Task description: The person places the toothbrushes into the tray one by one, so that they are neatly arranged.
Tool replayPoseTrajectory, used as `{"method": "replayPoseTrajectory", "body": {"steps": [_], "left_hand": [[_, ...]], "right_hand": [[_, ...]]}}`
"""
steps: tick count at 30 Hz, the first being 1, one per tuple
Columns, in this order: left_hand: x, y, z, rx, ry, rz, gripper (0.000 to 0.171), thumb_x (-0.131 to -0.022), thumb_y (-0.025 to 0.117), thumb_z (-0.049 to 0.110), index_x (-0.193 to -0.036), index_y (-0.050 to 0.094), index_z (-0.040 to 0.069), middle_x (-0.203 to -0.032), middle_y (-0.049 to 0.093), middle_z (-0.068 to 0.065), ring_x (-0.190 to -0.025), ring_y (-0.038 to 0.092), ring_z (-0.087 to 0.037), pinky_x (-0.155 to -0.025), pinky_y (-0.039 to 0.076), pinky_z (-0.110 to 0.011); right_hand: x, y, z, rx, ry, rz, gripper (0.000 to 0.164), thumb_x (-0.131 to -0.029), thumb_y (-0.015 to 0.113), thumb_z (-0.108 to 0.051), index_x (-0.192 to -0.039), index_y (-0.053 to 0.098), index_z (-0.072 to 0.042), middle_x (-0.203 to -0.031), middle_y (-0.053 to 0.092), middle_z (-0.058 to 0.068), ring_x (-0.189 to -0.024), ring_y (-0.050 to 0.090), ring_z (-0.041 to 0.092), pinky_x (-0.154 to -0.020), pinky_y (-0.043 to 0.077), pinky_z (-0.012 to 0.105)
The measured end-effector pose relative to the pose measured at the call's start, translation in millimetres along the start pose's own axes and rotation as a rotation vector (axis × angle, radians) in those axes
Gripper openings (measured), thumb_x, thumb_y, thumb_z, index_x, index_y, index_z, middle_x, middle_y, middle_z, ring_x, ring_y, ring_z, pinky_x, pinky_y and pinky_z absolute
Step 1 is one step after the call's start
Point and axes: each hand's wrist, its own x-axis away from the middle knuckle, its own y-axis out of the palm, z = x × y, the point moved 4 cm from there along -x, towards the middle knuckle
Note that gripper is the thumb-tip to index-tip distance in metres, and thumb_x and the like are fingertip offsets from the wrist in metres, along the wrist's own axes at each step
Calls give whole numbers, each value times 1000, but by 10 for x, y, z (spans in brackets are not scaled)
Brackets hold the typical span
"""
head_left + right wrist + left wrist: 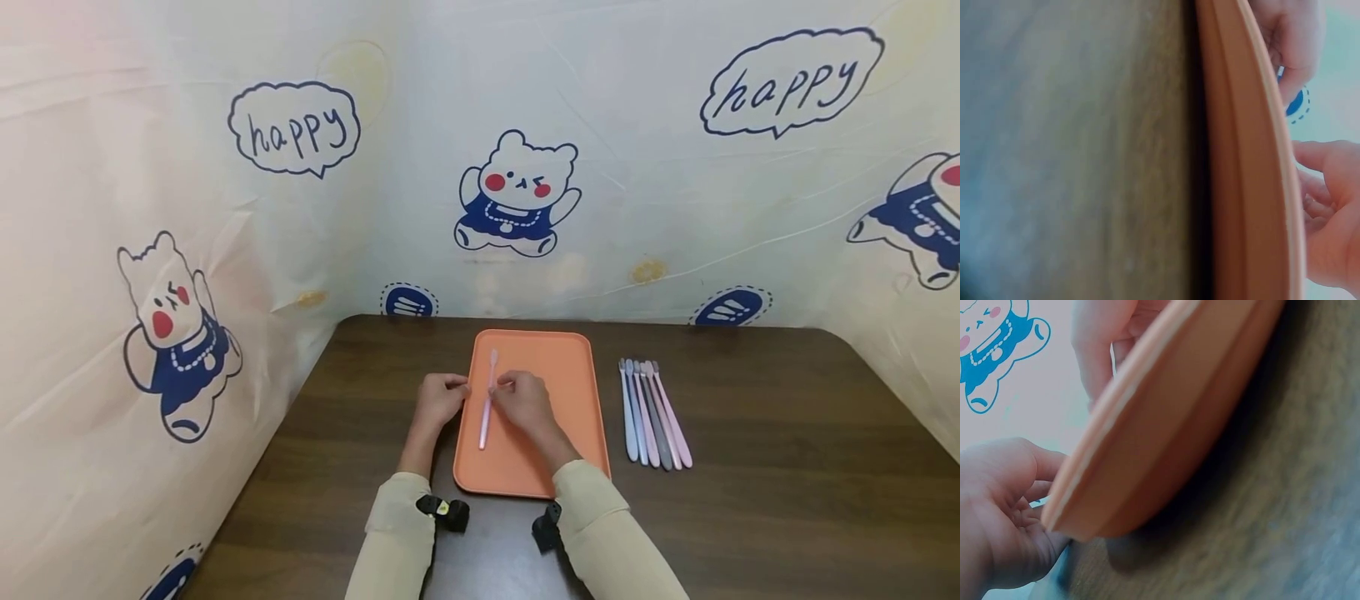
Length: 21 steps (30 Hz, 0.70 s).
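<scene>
On the orange tray (566, 400) lies a pink toothbrush (485, 421), its head pointing to the far side. My right hand (527, 406) pinches it near the neck, thumb and fingertips together. At the tray's left rim, my left hand (441, 400) grips the edge between thumb and curled fingers. The left wrist view has the left hand (1004, 519) at the tray's side wall (1147, 444), which hides its fingertips. Behind the tray wall (1254, 162) in the right wrist view, the right hand's (1341, 219) fingertips are hidden too.
Several toothbrushes (652, 417) in light blue, pink and grey lie side by side right of the tray. All rests on a dark brown wooden table (787, 467). A printed cloth (420, 167) with bears hangs around the back and sides.
</scene>
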Motion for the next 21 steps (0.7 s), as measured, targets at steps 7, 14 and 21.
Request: {"method": "replayPoseTrajectory", "body": {"steps": [7,14,21], "left_hand": [[-9,22,-10,15,-2,-6,23,-89,64,16,-105,75,5,-108,73,-15,-94,67,-24,-77,56,-35],[-6,-3,-15,26,-13,-9,23,-89,63,16,-106,75,5,-109,72,-15,-94,66,-23,-76,57,-34],[3,8,-11,20,-13,-11,23,-89,64,17,-106,75,5,-106,73,-14,-90,67,-22,-74,57,-33]], "right_hand": [[57,-184,89,-32,-56,53,22,-90,67,-21,-106,73,-7,-88,75,8,-74,67,15,-63,51,27],[104,-347,145,-17,-85,77,22,-90,66,-21,-108,73,-9,-87,74,5,-76,66,15,-65,51,26],[169,-522,180,-33,-102,58,25,-92,65,-21,-113,71,-7,-88,72,8,-62,61,11,-53,48,26]]}}
